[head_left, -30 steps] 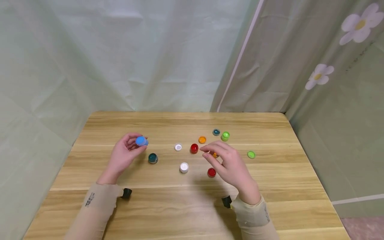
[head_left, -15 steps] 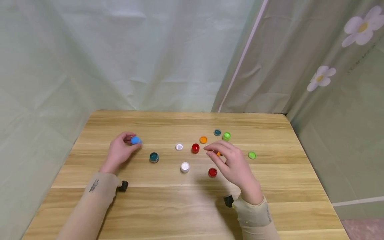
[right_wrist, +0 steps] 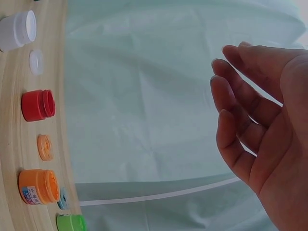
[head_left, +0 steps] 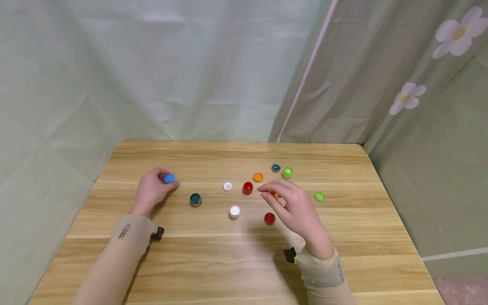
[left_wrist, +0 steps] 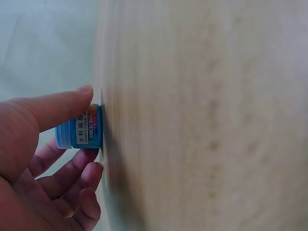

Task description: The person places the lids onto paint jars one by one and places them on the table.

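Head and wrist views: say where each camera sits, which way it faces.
Head: on the head, facing forward and down at the table; left hand, right hand and sleeves show.
Left wrist: on that wrist, facing the blue jar and table; left hand shows.
Right wrist: on that wrist, facing the curtain, red jar at picture left; right hand shows.
Head and left wrist share the blue jar.

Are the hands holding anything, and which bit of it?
The left hand holds the blue jar by its sides. The right hand holds nothing.
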### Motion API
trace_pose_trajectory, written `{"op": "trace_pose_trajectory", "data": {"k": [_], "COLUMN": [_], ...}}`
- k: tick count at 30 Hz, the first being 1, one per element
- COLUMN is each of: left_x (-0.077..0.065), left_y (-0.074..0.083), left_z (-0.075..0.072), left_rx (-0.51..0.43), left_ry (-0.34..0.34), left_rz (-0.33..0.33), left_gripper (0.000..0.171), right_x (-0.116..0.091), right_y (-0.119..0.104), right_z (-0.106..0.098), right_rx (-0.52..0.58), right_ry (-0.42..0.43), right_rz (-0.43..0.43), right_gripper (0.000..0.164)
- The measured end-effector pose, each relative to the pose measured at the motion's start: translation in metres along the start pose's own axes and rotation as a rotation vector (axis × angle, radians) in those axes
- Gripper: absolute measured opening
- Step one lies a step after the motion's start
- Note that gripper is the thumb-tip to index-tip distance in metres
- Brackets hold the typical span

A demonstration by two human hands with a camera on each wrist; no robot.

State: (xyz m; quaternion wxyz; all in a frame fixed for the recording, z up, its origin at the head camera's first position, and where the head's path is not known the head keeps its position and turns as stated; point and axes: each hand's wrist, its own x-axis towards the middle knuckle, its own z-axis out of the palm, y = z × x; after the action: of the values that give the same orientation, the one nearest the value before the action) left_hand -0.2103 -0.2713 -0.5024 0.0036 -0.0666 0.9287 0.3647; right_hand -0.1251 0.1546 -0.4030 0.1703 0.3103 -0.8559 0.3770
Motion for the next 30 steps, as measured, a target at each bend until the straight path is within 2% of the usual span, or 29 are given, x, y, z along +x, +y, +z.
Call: {"op": "trace_pose_trajectory", "data": {"k": [11, 22, 30], "left_x": [0.0026, 0.0001, 0.0001], "left_y": [-0.0019, -0.0015, -0.0031], "left_z": [0.0004, -0.0011, -0.0022], "left_rx": [-0.021, -0.011, -0.005], "left_ry": [-0.075, -0.076, -0.071], "left_rz": [-0.017, -0.025, -0.011], "left_gripper": [0.054, 0.046, 0.047], "right_x": [-0.0001, 0.0001, 0.0009], "right_y": [-0.0008, -0.0021, -0.0015], "right_z": [-0.0016, -0.0028, -0.0023], "right_rx": [-0.012, -0.007, -0.014], "right_ry": [-0.005, -0.012, -0.024], "right_rz": [0.005, -0.009, 0.000], "right_gripper": [0.013, 0.013, 0.013]}}
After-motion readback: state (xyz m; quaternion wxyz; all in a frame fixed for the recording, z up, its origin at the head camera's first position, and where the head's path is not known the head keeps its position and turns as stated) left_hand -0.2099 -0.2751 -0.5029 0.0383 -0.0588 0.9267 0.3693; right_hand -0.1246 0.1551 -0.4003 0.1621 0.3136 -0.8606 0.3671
